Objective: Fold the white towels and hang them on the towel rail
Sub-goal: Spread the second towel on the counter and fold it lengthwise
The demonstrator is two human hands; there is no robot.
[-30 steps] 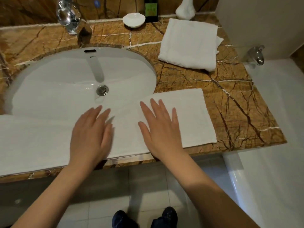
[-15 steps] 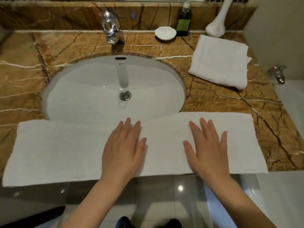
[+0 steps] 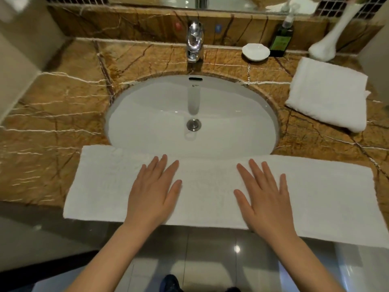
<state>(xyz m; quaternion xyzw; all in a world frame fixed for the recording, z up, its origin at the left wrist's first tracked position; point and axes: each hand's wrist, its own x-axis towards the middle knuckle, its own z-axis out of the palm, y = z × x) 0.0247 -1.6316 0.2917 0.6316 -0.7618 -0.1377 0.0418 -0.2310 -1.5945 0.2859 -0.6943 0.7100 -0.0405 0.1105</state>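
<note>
— What's on the left from where you stand?

— Brown veined marble, the table (image 3: 52, 114). Then the left end of the long towel (image 3: 99, 186), a white strip laid flat along the table's front edge.

— And the hands?

— The left hand (image 3: 152, 197) lies palm down on the long towel, a little left of its middle. Its fingers (image 3: 168, 171) are straight and close together, with the thumb out to the side.

— Gripping it?

— No, just resting flat. Behind the hands is the white sink (image 3: 147, 114), and the towel's far edge lies over its near rim. The chrome faucet (image 3: 195, 41) stands at the back, in line with the drain (image 3: 193, 124).

— And the other hand?

— The right hand (image 3: 265, 199) lies flat on the same towel, well apart from the left. Its fingers (image 3: 255, 169) are straight and slightly spread. The towel runs on past it toward the right edge of the view, and its front edge hangs a little over the table's front.

— Anything further right?

— Along the back there is a small white dish (image 3: 255, 52), a green bottle (image 3: 282, 42) just beside it and a white vase (image 3: 328, 45). In front of the vase a folded towel (image 3: 328, 95) lies on the table, apart from the long one.
</note>
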